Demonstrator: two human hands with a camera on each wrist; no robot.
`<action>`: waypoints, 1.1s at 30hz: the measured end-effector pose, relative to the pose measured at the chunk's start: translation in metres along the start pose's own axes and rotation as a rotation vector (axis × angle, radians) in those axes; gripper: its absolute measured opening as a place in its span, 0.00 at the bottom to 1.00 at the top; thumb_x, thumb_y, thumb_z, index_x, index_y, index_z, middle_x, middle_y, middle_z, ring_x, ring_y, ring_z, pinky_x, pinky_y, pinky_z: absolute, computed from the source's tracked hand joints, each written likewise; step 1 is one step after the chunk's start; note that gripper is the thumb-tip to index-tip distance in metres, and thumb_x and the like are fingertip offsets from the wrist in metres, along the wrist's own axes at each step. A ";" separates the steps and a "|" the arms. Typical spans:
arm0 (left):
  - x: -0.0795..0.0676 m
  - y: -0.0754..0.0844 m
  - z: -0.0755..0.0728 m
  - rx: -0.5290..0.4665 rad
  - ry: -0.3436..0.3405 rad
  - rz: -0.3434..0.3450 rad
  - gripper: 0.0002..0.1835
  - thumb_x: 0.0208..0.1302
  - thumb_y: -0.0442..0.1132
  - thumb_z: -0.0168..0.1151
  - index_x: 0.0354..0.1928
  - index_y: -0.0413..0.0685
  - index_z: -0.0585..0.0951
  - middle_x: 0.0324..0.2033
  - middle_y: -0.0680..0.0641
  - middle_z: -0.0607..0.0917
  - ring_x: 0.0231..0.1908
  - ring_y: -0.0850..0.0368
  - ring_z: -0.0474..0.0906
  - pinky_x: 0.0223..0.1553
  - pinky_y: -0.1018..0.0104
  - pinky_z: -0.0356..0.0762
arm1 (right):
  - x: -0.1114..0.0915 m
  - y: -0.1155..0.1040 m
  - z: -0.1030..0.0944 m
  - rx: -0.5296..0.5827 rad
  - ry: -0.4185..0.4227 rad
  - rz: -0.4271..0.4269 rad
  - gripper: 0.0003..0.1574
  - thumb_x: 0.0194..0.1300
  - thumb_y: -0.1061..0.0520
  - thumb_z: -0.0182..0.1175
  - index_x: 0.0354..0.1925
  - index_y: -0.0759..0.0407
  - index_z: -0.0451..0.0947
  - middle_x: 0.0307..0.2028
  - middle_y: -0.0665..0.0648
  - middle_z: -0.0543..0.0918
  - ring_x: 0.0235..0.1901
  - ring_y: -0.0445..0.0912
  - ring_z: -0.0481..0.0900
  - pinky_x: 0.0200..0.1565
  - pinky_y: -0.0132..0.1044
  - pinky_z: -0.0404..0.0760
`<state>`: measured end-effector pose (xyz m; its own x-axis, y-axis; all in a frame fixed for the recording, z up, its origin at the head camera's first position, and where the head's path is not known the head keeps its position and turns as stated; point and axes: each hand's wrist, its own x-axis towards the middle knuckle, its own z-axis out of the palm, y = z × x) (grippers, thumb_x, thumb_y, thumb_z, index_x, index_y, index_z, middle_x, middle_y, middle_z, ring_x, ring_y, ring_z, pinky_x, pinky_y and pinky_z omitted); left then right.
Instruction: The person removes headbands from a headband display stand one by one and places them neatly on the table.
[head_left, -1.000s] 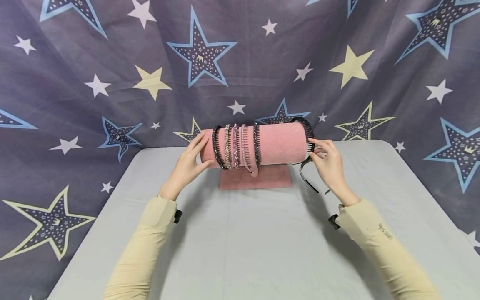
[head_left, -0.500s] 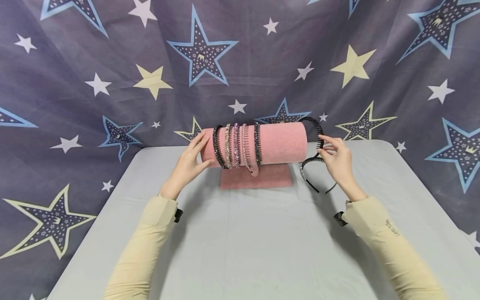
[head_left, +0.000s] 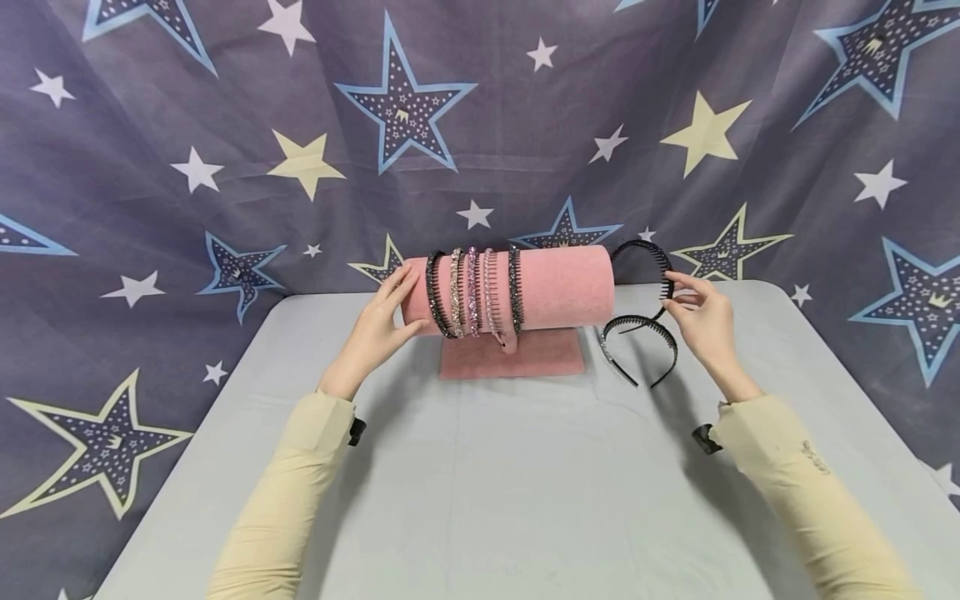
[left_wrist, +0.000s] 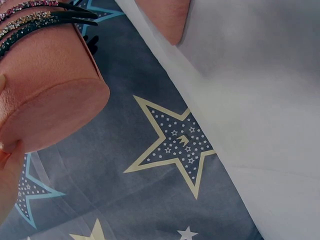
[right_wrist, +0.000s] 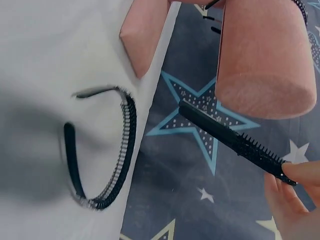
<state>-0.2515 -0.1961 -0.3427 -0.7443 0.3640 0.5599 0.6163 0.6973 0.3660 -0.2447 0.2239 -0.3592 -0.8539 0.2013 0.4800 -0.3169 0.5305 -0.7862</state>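
Observation:
A pink velvet headband stand [head_left: 562, 287] carries several headbands: a dark beaded headband [head_left: 435, 296], gold headband [head_left: 456, 292], purple headband [head_left: 473, 292], pale pink headband [head_left: 491, 292] and another black headband [head_left: 514, 287]. My left hand [head_left: 375, 329] rests on the roll's left end, thumb on the front and fingers at the end. To the right, my right hand [head_left: 701, 325] pinches a black toothed headband [right_wrist: 235, 142] between thumb and fingers. It hangs beside the roll's right end, apart from it. Below it, a black headband with silver trim [right_wrist: 129, 135] lies on the table.
The table [head_left: 480, 483] has a pale grey cover. The stand's flat pink base [head_left: 517, 358] sits near the back edge. A dark cloth [head_left: 480, 150] with printed stars hangs behind and at both sides.
The right hand has drawn the black toothed headband off the roll's right end and moved it rightward, uncovering more of the headband on the table. The left hand and the stand have stayed put.

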 end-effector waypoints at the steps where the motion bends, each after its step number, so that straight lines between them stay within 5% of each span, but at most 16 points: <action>1: 0.000 0.000 0.000 0.001 0.000 0.001 0.38 0.47 0.32 0.67 0.62 0.39 0.63 0.63 0.39 0.60 0.61 0.45 0.57 0.60 0.54 0.59 | 0.000 0.001 -0.002 -0.001 -0.003 0.004 0.24 0.50 0.74 0.57 0.49 0.68 0.74 0.37 0.59 0.74 0.27 0.25 0.72 0.34 0.14 0.72; 8: 0.000 -0.001 0.001 -0.002 0.006 0.010 0.39 0.46 0.32 0.68 0.62 0.39 0.63 0.63 0.39 0.60 0.61 0.45 0.57 0.60 0.53 0.59 | 0.002 0.011 -0.018 -0.017 -0.022 0.043 0.24 0.51 0.71 0.58 0.50 0.68 0.73 0.36 0.55 0.75 0.27 0.21 0.70 0.31 0.14 0.72; 20: 0.000 -0.001 0.001 0.007 0.000 0.004 0.39 0.47 0.33 0.68 0.62 0.39 0.63 0.63 0.39 0.59 0.62 0.45 0.56 0.60 0.53 0.58 | 0.004 0.027 -0.043 -0.018 -0.055 0.103 0.25 0.53 0.69 0.58 0.52 0.66 0.73 0.28 0.31 0.72 0.25 0.23 0.72 0.28 0.15 0.70; 27: 0.000 -0.001 0.000 -0.001 0.000 0.002 0.39 0.47 0.33 0.67 0.63 0.40 0.62 0.63 0.39 0.59 0.62 0.45 0.56 0.60 0.54 0.58 | 0.006 0.033 -0.057 0.032 -0.092 0.121 0.27 0.52 0.70 0.57 0.53 0.64 0.72 0.26 0.29 0.73 0.24 0.23 0.73 0.29 0.15 0.70; 33: 0.000 0.000 0.000 0.002 0.001 0.000 0.39 0.47 0.32 0.67 0.63 0.40 0.62 0.63 0.40 0.59 0.62 0.45 0.56 0.60 0.54 0.58 | 0.014 0.059 -0.070 0.112 -0.118 0.133 0.27 0.50 0.68 0.60 0.51 0.56 0.75 0.27 0.31 0.77 0.25 0.25 0.76 0.29 0.16 0.72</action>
<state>-0.2514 -0.1964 -0.3434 -0.7437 0.3635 0.5610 0.6162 0.6982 0.3645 -0.2464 0.3155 -0.3717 -0.9316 0.1624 0.3252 -0.2361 0.4097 -0.8811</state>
